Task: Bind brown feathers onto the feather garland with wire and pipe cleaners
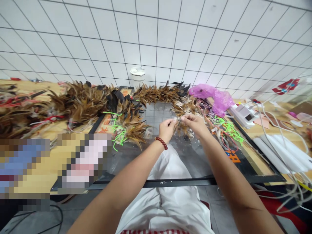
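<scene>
1. The bare left forearm (129, 182) reaches forward and inward from the lower left, its wrist ringed by a dark-red, round-beaded bracelet (161, 142).
2. The left hand (166, 130) is curled, thumb and forefinger pinched.
3. The bare right forearm (224, 165) slants forward and inward from the lower right.
4. The right hand (195, 124) pinches likewise, fingertips near the left's.

"What place was this?"
"Seemingly a craft workshop: brown feathers (83, 102) lay heaped along the wooden table (51, 87), bright green cords (119, 135) beside them."
"And behind?"
"A white tiled wall (146, 32) stood there."
</scene>
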Action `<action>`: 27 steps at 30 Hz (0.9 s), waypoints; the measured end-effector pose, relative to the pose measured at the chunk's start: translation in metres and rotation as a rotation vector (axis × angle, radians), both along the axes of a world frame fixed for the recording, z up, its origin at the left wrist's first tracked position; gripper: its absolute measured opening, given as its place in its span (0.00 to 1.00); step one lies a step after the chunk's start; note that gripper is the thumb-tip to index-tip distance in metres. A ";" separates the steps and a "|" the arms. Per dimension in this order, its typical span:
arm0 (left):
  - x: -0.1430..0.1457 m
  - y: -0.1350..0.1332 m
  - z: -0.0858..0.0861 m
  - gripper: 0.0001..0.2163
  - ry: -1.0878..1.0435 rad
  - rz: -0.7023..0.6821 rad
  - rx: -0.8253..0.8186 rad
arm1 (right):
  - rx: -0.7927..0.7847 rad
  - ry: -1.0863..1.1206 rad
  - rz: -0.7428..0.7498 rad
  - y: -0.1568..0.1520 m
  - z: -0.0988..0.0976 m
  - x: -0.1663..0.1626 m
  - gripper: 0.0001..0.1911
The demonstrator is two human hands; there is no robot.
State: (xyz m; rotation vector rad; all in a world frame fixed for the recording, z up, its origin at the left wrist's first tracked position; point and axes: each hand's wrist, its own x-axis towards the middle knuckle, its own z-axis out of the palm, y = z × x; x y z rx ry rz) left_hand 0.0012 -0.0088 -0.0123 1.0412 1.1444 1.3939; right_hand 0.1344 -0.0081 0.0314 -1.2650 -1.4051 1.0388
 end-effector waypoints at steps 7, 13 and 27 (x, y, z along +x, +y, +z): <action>-0.001 0.001 0.000 0.11 -0.094 -0.011 -0.027 | 0.180 -0.253 -0.036 0.001 -0.007 0.008 0.15; -0.002 0.002 0.006 0.14 -0.367 -0.068 -0.058 | 0.348 -0.509 0.059 -0.008 -0.004 0.018 0.10; 0.003 -0.010 0.016 0.11 -0.368 -0.348 -0.146 | 0.564 -0.528 -0.051 -0.011 -0.004 0.013 0.10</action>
